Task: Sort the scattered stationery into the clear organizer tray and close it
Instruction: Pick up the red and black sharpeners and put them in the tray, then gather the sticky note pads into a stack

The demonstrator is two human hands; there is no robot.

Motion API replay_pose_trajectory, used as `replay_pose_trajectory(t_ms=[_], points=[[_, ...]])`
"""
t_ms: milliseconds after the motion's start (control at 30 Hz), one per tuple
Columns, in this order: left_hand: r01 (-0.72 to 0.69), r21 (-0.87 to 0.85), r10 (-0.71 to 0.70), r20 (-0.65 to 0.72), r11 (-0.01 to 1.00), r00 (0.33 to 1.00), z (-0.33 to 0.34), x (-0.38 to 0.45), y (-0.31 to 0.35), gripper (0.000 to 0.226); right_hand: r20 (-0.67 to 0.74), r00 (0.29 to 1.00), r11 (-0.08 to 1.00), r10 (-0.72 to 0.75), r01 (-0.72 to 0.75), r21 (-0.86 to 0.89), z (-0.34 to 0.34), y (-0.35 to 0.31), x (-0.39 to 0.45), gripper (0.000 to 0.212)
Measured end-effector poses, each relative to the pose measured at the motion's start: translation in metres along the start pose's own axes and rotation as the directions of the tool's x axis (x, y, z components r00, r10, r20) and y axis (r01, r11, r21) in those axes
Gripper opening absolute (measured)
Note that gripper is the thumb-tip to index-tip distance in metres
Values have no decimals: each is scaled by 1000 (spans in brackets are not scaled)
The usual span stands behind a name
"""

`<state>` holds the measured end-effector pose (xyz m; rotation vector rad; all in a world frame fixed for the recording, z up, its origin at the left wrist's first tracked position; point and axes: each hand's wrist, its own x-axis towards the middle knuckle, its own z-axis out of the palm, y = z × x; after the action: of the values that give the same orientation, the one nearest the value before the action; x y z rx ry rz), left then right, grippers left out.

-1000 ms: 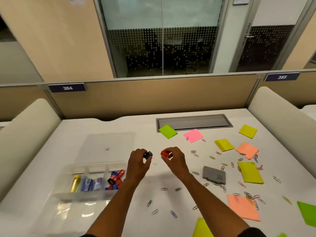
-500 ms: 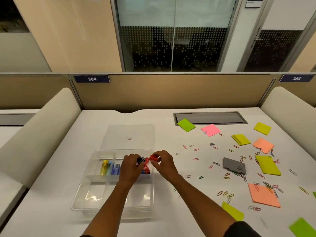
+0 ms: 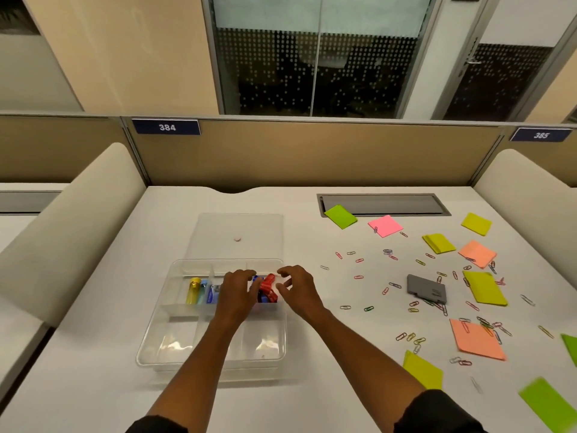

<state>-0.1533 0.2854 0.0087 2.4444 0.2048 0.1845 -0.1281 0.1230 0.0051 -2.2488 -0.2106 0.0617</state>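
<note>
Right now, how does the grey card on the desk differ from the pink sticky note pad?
The grey card is dull grey and lies nearer the person, ringed by paper clips; the pink sticky note pad is bright pink and lies farther back, beside the desk's cable hatch. The grey card looks slightly larger. Both lie flat on the white desk, outside the clear organizer tray.

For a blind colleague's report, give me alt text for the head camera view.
Both hands, left hand and right hand, hover over red clips in the clear organizer tray. Paper clips and sticky notes litter the white desk.
</note>
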Motion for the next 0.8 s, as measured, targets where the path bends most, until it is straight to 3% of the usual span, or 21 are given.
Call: replay_pose_trajectory(t_ms=[433,600,800], points=[[-278,-133,281,7,951,960,53,-17,76,21,-188,974,990,129,-137,-31,-69,77,-50,27],[-325,-129,339,111,937,934,87,-39,115,22,-232,951,978,203,-206,8,-102,109,-73,28],[-341,-94,352,337,935,873,135,-83,159,29,-275,931,969,241,-247,14,-152,156,-117,27]])
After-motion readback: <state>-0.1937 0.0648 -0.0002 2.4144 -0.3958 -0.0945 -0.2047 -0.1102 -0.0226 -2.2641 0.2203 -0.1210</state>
